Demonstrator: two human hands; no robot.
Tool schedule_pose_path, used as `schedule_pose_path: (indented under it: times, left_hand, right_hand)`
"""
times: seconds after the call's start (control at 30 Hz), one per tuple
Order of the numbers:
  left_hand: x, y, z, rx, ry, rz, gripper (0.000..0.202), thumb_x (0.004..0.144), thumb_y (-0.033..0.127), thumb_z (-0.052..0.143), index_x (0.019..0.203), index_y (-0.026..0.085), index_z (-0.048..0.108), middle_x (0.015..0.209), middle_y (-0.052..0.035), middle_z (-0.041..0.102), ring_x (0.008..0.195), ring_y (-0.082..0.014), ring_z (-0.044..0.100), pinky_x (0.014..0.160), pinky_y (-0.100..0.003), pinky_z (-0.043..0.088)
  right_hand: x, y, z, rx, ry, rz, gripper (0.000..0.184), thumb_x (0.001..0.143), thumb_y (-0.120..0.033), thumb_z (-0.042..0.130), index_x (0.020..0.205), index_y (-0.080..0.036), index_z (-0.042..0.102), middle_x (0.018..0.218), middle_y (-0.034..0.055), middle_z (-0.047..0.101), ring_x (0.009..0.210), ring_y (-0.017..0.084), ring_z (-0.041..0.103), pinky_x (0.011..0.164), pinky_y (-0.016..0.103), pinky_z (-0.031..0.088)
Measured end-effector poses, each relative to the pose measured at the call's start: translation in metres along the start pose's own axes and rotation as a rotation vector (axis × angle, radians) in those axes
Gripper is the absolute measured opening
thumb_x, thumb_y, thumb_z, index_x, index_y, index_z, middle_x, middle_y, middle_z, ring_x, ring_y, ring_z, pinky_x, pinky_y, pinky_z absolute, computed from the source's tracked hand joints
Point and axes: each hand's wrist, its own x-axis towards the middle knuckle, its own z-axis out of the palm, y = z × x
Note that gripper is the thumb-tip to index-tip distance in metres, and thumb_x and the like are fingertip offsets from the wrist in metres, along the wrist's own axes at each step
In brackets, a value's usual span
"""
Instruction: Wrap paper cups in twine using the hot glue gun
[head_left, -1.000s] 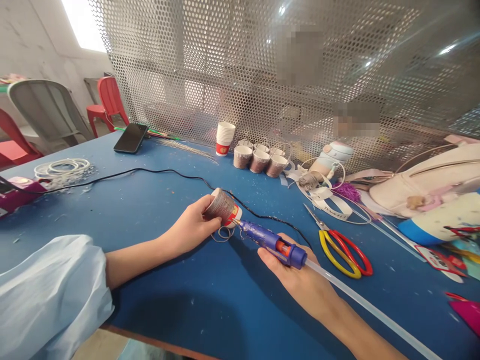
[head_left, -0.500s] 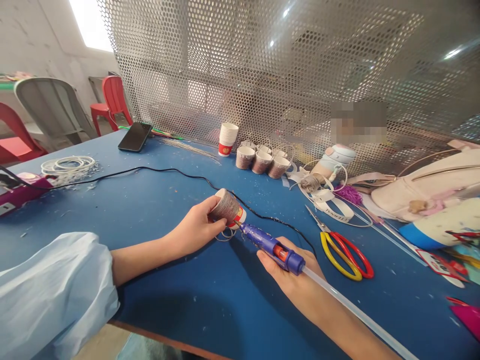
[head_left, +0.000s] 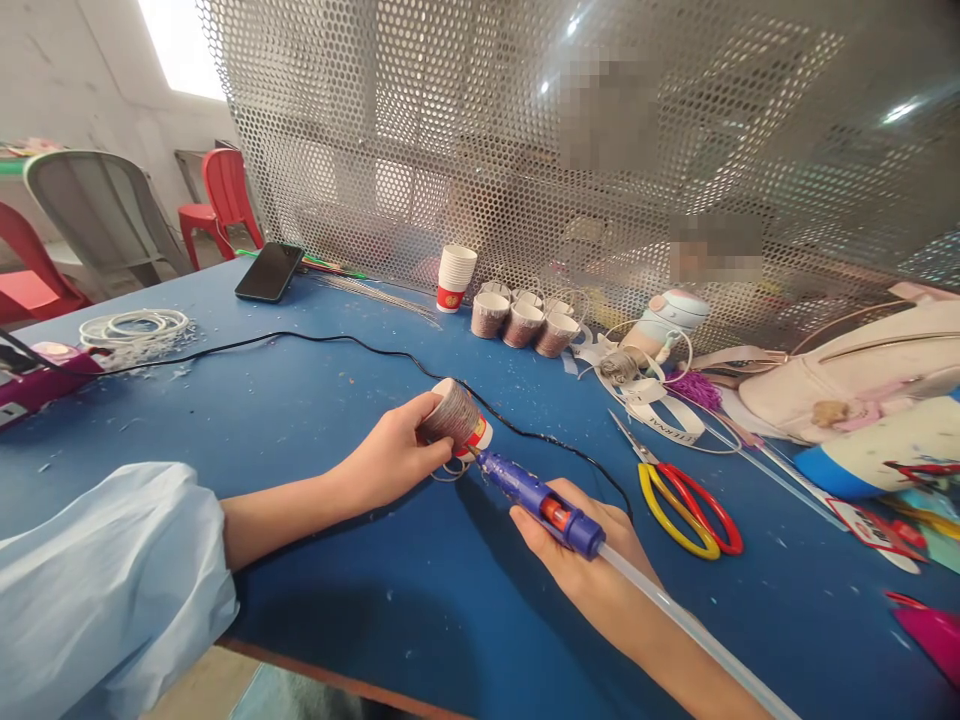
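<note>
My left hand (head_left: 401, 440) is closed around a paper cup (head_left: 454, 412) wrapped partly in greyish-brown cord. The cup lies tilted, and a red band with a gold mark shows where the cord stops. A loop of loose cord (head_left: 450, 470) hangs beneath it. In my right hand (head_left: 581, 545) is a purple hot glue gun (head_left: 525, 487), with a long clear glue stick (head_left: 675, 615) running out of its back end. The gun's nozzle points at the cup beside my left fingers; whether it touches the cup I cannot tell.
Red-and-yellow scissors (head_left: 679, 500) lie to the right. Behind stand several cord-wrapped cups (head_left: 525, 322) and stacked paper cups (head_left: 455, 278) before a perforated metal screen (head_left: 420, 150). A black cable (head_left: 337, 338) crosses the blue table from a purple power strip (head_left: 52, 380). A phone (head_left: 270, 272) lies far left.
The glue gun has shifted slightly left and down along the cup, with my right hand moving along. My left hand and the cup stay nearly still.
</note>
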Motion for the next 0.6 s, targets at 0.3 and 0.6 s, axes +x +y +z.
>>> schedule_pose_path:
  times: [0.3, 0.6]
  left_hand:
    - [-0.0002, 0.0016, -0.0003, -0.011, -0.021, -0.003, 0.022, 0.071, 0.016, 0.052, 0.092, 0.018, 0.059, 0.076, 0.0014, 0.062, 0.067, -0.0149, 0.057, 0.058, -0.025, 0.043]
    - [0.0006, 0.0006, -0.0028, -0.077, -0.049, 0.027, 0.019, 0.069, 0.014, 0.051, 0.087, 0.018, 0.057, 0.075, 0.0029, 0.059, 0.069, -0.0141, 0.056, 0.062, -0.025, 0.044]
  right_hand:
    - [0.0015, -0.0028, -0.0032, 0.019, 0.052, 0.033, 0.021, 0.089, -0.040, 0.052, 0.074, -0.025, 0.049, 0.054, -0.0040, 0.056, 0.048, 0.014, 0.053, 0.054, 0.025, 0.043]
    - [0.0017, 0.0006, -0.0060, 0.069, 0.029, 0.041, 0.023, 0.087, -0.040, 0.053, 0.071, -0.025, 0.051, 0.052, -0.0034, 0.055, 0.046, 0.014, 0.052, 0.049, 0.024, 0.044]
